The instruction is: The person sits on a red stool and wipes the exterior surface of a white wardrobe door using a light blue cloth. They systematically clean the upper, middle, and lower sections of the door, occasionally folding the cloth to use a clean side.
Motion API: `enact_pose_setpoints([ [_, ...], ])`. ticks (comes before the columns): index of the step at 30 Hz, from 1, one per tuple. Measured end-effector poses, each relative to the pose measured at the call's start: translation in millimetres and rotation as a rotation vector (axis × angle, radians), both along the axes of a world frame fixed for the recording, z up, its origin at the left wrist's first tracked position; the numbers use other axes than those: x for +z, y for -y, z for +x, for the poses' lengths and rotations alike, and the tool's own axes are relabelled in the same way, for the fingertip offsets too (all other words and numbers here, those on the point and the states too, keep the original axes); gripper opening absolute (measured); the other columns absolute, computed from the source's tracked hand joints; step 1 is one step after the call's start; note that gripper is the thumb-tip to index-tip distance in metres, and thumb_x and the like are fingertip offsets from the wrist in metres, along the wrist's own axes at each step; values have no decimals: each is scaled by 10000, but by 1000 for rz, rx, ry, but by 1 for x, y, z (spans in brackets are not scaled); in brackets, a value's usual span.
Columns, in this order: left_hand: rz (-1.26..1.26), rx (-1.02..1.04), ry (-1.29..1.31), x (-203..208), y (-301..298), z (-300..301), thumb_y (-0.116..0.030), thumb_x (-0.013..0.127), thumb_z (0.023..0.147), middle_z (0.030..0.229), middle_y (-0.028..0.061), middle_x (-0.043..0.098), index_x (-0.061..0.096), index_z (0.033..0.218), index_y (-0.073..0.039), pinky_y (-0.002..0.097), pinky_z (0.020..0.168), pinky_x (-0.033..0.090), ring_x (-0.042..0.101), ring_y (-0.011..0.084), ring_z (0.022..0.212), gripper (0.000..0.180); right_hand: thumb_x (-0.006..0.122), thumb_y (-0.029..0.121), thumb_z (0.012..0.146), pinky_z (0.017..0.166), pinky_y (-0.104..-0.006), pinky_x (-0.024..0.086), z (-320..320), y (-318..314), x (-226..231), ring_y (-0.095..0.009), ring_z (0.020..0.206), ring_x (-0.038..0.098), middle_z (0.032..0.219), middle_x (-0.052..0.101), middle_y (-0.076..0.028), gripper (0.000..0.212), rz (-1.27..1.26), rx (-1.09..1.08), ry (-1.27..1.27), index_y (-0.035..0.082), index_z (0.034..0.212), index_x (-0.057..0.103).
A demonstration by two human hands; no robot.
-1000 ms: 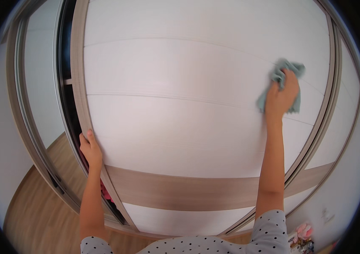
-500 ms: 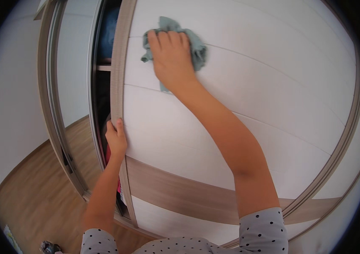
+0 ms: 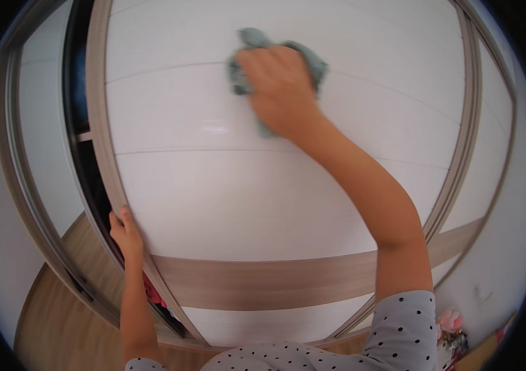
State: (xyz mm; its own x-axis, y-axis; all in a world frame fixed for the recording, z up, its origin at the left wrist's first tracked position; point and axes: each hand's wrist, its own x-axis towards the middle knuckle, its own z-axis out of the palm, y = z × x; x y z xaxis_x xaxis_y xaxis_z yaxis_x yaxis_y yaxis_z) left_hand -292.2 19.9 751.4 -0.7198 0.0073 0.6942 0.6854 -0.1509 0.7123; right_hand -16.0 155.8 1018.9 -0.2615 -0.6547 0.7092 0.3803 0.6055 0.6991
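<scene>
A crumpled grey-green cloth (image 3: pixel 309 59) is bunched under my right hand (image 3: pixel 284 89), which presses it against the upper part of a white wardrobe door (image 3: pixel 263 198). The fingers are curled on the cloth and slightly blurred. At the door's left edge, my left hand (image 3: pixel 127 234) grips the wood-coloured door frame (image 3: pixel 103 117), thumb on the front and fingers wrapped round the side. A wood-toned band (image 3: pixel 263 281) crosses the lower part of the door.
Left of the door is a dark opening with a shelf edge (image 3: pixel 84 136) and reddish clothing (image 3: pixel 153 290) inside. Farther left stands a mirrored panel (image 3: pixel 46 136). Wooden floor (image 3: pixel 46 315) shows at lower left. Pink and mixed items (image 3: pixel 451 324) lie at lower right.
The view has turned, so the door sits more to the left and squarer. My right hand, with the cloth, has moved rightward across the door. My left hand still holds the frame.
</scene>
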Motion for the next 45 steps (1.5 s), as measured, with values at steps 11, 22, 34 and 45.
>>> enact_pose_setpoints([
  [11,89,-78,24,0,-18,19,-396,425,915,622,41,422,475,862,63,279,517,328,358,124,569,465,533,-48,657,773,-422,413,242,-67,-23,-326,902,510,954,568,-146,392,-324,-481,-720,12,1045,538],
  [22,35,-45,-2,-7,-20,10,-448,391,916,758,130,515,478,935,100,304,655,398,430,205,680,555,496,-12,665,748,-364,391,67,-7,-12,-267,822,480,870,534,-75,287,-50,-153,-236,33,946,529],
  [34,98,-20,-26,-10,-23,1,-401,393,931,757,80,517,519,891,51,273,674,391,424,163,699,471,573,-17,611,800,-404,410,313,-89,-20,-326,904,508,955,567,-121,417,-274,-399,-593,59,1019,534],
  [45,43,53,24,-4,-20,21,-448,351,926,1112,192,547,495,1147,56,333,866,380,514,274,982,569,564,25,699,772,-408,416,364,-119,-23,-326,904,507,962,561,-145,324,-342,-522,-856,11,1021,530],
])
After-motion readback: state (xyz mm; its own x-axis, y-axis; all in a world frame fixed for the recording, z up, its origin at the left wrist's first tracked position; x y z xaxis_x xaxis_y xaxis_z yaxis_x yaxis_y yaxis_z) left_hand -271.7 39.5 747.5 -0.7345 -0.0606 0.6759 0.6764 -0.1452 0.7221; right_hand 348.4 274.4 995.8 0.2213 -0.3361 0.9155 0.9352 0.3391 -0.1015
